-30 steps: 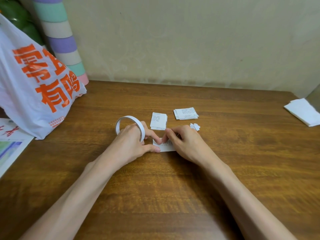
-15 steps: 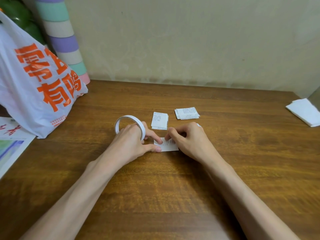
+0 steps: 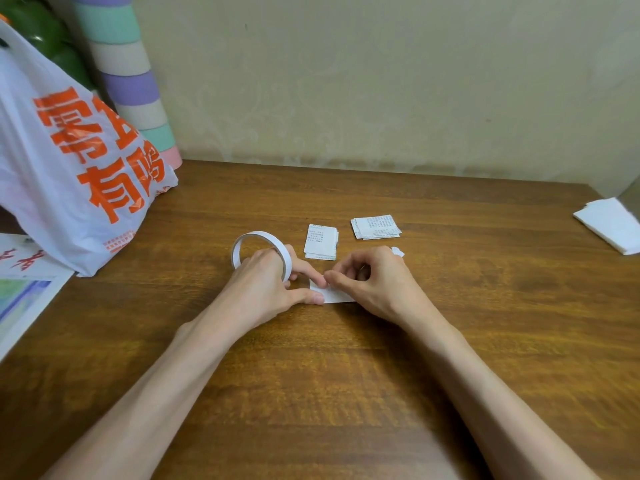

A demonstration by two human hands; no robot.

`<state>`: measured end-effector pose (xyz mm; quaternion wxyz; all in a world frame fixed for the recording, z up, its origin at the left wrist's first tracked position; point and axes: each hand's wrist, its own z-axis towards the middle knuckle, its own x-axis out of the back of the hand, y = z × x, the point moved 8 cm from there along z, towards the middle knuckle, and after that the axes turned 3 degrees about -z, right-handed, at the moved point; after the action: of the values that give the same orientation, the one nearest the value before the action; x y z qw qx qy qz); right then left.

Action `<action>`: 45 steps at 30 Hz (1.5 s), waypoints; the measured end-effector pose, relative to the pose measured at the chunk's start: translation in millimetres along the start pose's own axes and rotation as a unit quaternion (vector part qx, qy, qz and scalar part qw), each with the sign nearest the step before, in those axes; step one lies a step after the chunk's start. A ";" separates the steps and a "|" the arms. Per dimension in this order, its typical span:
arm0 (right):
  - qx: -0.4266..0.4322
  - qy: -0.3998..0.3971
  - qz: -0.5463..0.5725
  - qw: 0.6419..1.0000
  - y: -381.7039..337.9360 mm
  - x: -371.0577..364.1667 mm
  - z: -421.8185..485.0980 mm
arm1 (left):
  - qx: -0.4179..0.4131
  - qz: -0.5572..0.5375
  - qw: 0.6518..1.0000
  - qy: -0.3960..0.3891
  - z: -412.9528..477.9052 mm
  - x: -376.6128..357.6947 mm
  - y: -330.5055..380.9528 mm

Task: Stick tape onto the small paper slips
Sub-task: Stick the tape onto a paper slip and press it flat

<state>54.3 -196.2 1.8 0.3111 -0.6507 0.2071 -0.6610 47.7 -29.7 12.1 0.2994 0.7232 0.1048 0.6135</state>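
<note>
A small white paper slip (image 3: 337, 295) lies flat on the wooden table (image 3: 346, 375) between my hands. My left hand (image 3: 265, 289) has a white tape roll (image 3: 258, 239) looped over its fingers and stands the ring upright; its thumb and index finger press on the slip's left edge. My right hand (image 3: 375, 282) has curled fingers, and thumb and index finger pinch at the slip's top left part. Whether tape lies between those fingertips is hidden. Two small stacks of printed slips (image 3: 321, 241) (image 3: 376, 227) lie just beyond my hands.
A white plastic bag with orange print (image 3: 76, 168) stands at the left in front of a pastel striped column (image 3: 133, 98). Printed sheets (image 3: 24, 289) lie at the left edge, folded white paper (image 3: 609, 228) at the far right. A tiny white scrap (image 3: 398, 251) peeks out behind my right hand.
My right hand has curled its fingers tighter over the slip and now covers most of the scrap behind it. My left hand and the tape roll have stayed put.
</note>
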 end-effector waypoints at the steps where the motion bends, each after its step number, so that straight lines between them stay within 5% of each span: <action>1: 0.000 0.006 -0.004 1.000 0.4 0.3 0.5 | 0.000 -0.002 1.000 0.000 0.1 0.1 -0.3; 13: -0.048 0.027 0.010 0.998 8.8 -4.2 4.9 | 0.017 0.015 1.000 -0.017 2.3 -0.3 -1.6; 20: -0.096 0.035 0.213 0.972 18.2 14.0 1.0 | 0.025 0.003 1.000 -0.017 2.1 -1.7 -2.5; 27: -0.019 0.041 0.029 0.999 13.6 -5.6 6.8 | 0.010 -0.033 0.999 0.012 0.1 0.4 -5.8; 36: -0.032 0.029 0.119 0.992 10.4 3.1 4.0 | 0.022 -0.048 0.999 0.007 0.9 1.1 -6.6; 41: -0.026 0.031 0.012 0.999 8.9 -6.0 4.2 | 0.025 -0.066 0.997 0.010 0.6 1.9 -9.0; 45: -0.028 0.023 0.107 0.994 14.2 2.4 6.7 | 0.027 -0.070 0.997 0.009 0.1 1.5 -8.0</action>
<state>63.0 -207.2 -5.6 0.3570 -0.6178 0.3009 -0.6327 49.9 -22.6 8.9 0.3212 0.7162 0.1741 0.5946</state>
